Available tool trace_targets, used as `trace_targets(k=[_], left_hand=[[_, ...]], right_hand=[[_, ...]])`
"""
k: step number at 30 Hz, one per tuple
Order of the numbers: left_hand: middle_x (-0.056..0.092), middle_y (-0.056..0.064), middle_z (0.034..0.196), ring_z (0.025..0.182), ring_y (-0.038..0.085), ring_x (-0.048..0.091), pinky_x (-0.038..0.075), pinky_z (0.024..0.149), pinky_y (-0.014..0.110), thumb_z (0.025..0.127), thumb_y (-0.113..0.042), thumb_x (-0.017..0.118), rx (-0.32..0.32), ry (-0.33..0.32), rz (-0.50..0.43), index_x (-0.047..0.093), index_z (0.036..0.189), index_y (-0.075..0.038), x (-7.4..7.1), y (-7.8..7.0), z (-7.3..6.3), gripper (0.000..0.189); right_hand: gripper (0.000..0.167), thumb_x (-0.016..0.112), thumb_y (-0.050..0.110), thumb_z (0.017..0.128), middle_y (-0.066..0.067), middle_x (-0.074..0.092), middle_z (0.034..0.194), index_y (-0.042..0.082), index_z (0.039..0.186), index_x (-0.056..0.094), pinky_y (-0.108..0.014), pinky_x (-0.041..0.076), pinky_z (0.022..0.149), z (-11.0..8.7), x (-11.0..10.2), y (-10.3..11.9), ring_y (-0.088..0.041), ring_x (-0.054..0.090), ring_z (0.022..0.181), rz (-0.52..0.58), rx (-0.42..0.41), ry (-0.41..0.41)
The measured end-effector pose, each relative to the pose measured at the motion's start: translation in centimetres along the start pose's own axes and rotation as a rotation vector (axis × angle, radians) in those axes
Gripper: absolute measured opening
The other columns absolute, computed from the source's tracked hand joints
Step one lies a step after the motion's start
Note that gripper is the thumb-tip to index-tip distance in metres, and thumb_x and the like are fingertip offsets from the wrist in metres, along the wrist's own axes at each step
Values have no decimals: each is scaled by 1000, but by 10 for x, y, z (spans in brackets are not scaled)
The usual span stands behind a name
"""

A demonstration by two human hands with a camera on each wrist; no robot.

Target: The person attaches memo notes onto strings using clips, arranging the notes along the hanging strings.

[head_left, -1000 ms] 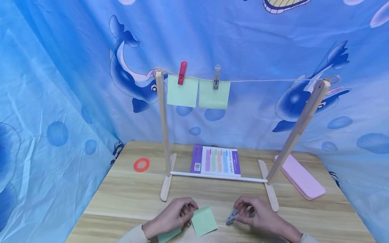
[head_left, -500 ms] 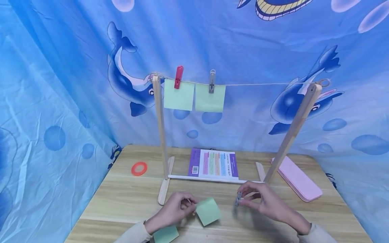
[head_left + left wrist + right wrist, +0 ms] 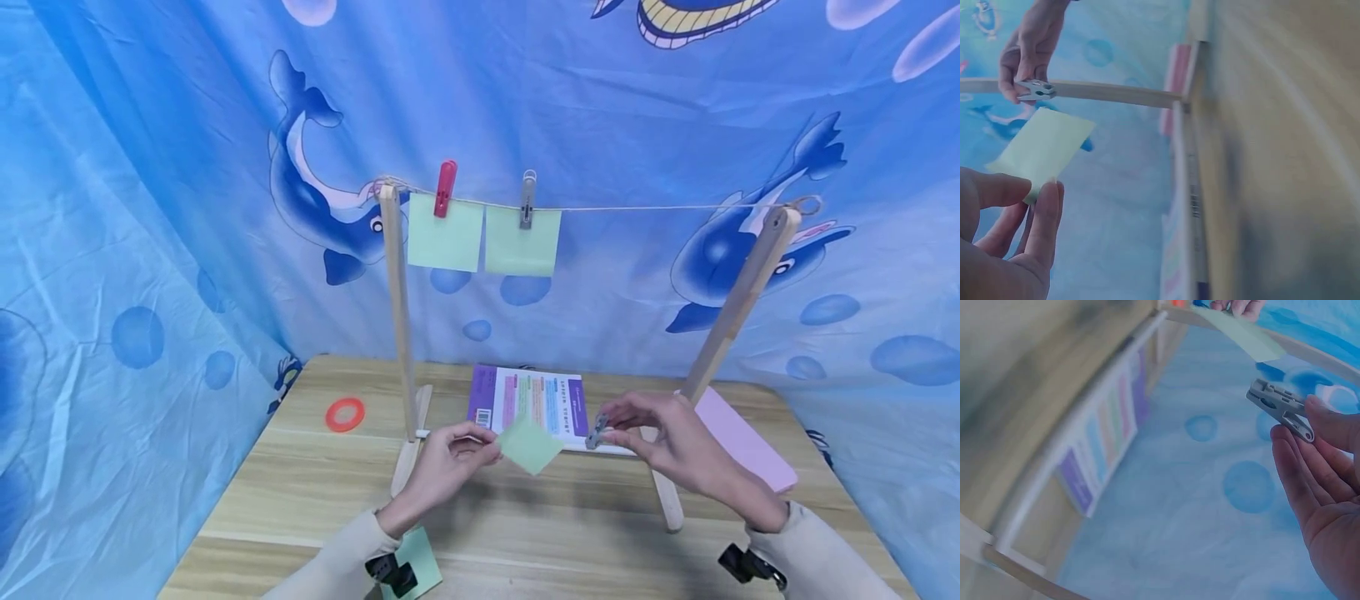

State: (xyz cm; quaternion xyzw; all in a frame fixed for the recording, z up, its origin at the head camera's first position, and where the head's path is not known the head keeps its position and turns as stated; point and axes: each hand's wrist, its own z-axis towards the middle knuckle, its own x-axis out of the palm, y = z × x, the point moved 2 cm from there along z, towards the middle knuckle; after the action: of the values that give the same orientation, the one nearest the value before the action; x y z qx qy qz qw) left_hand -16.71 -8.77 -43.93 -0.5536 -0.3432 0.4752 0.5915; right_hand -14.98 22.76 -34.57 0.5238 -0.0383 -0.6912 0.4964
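Note:
My left hand (image 3: 453, 462) pinches a light green sticky note (image 3: 531, 444) by one corner, raised above the table. To its right, my right hand (image 3: 667, 433) pinches a grey clothespin (image 3: 1280, 406) between thumb and fingertips, its nose pointing toward the note. Behind and above both hands, a string (image 3: 637, 207) runs between two wooden posts. Two green notes hang from it on the left, one under a red clothespin (image 3: 445, 189), the other under a grey clothespin (image 3: 528, 200). Another green note (image 3: 420, 560) lies on the table, partly covered by my left wrist.
A purple and white book (image 3: 486, 392) lies behind the stand's white crossbar, partly covered by the raised note. An orange ring (image 3: 345, 414) is at the left. Behind my right hand lies a pink case (image 3: 742, 442), beside the right post (image 3: 738, 308).
Both hands have risen from the table toward the stand. The left carries the green note up and to the right; the right lifts the grey clothespin.

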Motion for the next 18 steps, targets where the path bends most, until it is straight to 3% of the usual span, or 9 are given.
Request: trace_targets(k=[8,14,18], left_hand=[[74,25,111,93,11,77,65,86,26,97,-14,75,21,-42,5,71,115,4,6,-18,19,26],[76,26,106,93,20,79,64,86,25,96,-13,75,70,-77,-28,72,114,3,5,-31,28,24],[76,23,107,93,18,79,64,88,25,95,-12,76,91,-104,-58,73,113,2,6,-37,36,23]], right_hand=[[21,80,4,89,1,80,101,13,109,77,-28,66,80,16,-17,8,-7,76,87,-67,-83,-33],[21,79,6,91,5,80,101,16,109,77,-28,66,83,23,-25,9,-6,76,87,-111,-87,-38],[23,80,4,90,3,81,101,15,110,78,-22,64,85,29,-31,12,-7,77,87,-121,-109,-67]])
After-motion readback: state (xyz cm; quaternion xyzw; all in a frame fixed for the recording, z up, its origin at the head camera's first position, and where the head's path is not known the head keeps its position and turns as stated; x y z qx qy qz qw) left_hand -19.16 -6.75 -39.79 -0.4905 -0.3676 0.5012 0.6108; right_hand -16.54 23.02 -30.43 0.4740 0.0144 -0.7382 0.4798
